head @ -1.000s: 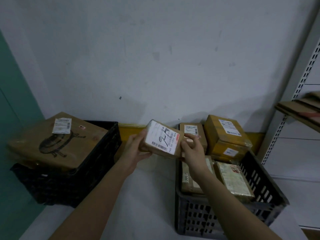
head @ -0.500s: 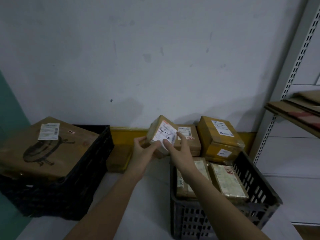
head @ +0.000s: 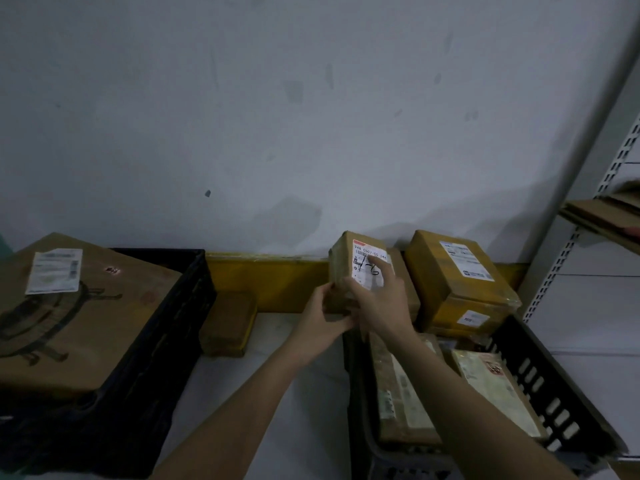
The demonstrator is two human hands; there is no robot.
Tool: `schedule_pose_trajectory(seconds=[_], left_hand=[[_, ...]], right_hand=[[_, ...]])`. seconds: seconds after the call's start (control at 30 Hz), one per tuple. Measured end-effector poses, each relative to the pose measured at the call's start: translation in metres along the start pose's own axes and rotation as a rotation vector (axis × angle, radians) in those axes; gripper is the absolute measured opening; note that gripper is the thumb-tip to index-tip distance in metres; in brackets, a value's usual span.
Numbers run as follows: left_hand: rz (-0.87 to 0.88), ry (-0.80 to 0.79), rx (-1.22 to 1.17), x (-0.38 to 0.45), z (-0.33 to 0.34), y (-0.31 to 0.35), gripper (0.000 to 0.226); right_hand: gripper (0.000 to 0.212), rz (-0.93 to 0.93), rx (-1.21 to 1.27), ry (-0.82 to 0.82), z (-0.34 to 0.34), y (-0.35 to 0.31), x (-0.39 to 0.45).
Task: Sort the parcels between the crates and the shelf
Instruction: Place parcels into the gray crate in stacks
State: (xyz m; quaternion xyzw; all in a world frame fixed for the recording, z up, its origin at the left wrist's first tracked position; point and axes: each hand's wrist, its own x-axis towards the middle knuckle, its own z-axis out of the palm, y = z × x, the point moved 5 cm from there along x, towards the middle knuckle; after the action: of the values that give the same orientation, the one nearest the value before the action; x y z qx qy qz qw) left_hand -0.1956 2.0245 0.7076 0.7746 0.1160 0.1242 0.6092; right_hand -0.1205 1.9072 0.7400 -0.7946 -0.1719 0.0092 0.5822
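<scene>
Left hand (head: pixel 320 315) gripping lower left corner of brown parcel (head: pixel 341 268); right hand (head: pixel 379 303) clasping its front, fingers over white label with barcode and black scrawl. Held upright at 12 o'clock above far rim of right crate (head: pixel 540 372). Left crate (head: pixel 166 323) at 9 o'clock.

Pale floor (head: pixel 304 410) carries two black crates, left (head: pixel 162 341) and right (head: pixel 540 375), with one small brown parcel (head: pixel 228 323) lying between them, against the yellow skirting (head: pixel 270 282). Shelf (head: pixel 602 223) at right holds flat cardboard.
</scene>
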Motion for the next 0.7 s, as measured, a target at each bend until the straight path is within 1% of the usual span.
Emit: schedule_pose_trajectory(seconds=[0.07, 0.13, 0.27, 0.37, 0.47, 0.57, 0.63, 0.7], left_hand=[[0.001, -0.047, 0.18, 0.013, -0.008, -0.007, 0.077], [0.001, -0.043, 0.286, 0.029, -0.024, -0.018, 0.079], [-0.054, 0.01, 0.373, 0.06, -0.06, -0.046, 0.069], [-0.106, -0.007, 0.414, 0.077, -0.081, -0.066, 0.066], [-0.137, 0.006, 0.455, 0.09, -0.101, -0.085, 0.064], [-0.182, 0.033, 0.474, 0.1, -0.12, -0.104, 0.063], [-0.22, 0.064, 0.471, 0.105, -0.132, -0.117, 0.061], [-0.255, 0.127, 0.463, 0.11, -0.147, -0.13, 0.06]], right_hand=[[0.065, 0.017, -0.146, 0.04, -0.002, 0.007, 0.024], [0.065, 0.058, -0.281, 0.057, -0.004, 0.016, 0.048], [0.07, 0.143, -0.404, 0.076, -0.009, 0.036, 0.089], [0.074, 0.197, -0.466, 0.11, -0.013, 0.047, 0.115], [0.076, 0.23, -0.512, 0.088, -0.006, 0.048, 0.131], [0.073, 0.252, -0.686, 0.076, -0.001, 0.04, 0.134], [0.07, 0.19, -0.806, 0.149, 0.001, 0.025, 0.13], [0.065, 0.012, -0.802, 0.267, 0.013, -0.001, 0.127]])
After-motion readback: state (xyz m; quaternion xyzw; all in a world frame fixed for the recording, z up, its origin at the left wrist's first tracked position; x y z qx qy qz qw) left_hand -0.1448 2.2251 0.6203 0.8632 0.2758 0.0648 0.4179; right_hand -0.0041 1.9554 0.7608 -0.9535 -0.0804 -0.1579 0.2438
